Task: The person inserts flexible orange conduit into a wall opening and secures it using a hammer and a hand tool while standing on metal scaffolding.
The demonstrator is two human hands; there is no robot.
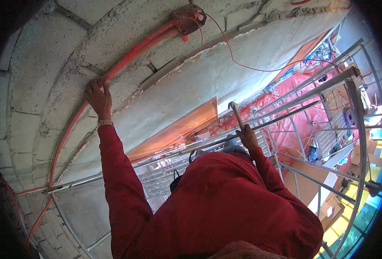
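Observation:
My left hand (pixel 99 100) reaches up to the block wall, fingers bent over an orange-red conduit pipe (pixel 76 117) that runs along it. The pipe rises to a junction box (pixel 190 20) set in the wall, where a second length lies beside it. A thin red wire (pixel 229 46) hangs out of the box and trails to the right. Lower down, my right hand (pixel 248 137) is closed round the handle of a hammer (pixel 237 115), its head pointing up and away from the wall.
Metal scaffold rails (pixel 303 97) surround me on the right, with a perforated platform (pixel 163 175) below. Plastered wall (pixel 173 84) lies beneath the bare blocks (pixel 48 52). Pink sheeting (pixel 292 101) covers part of the lower level, near cardboard (pixel 305 179).

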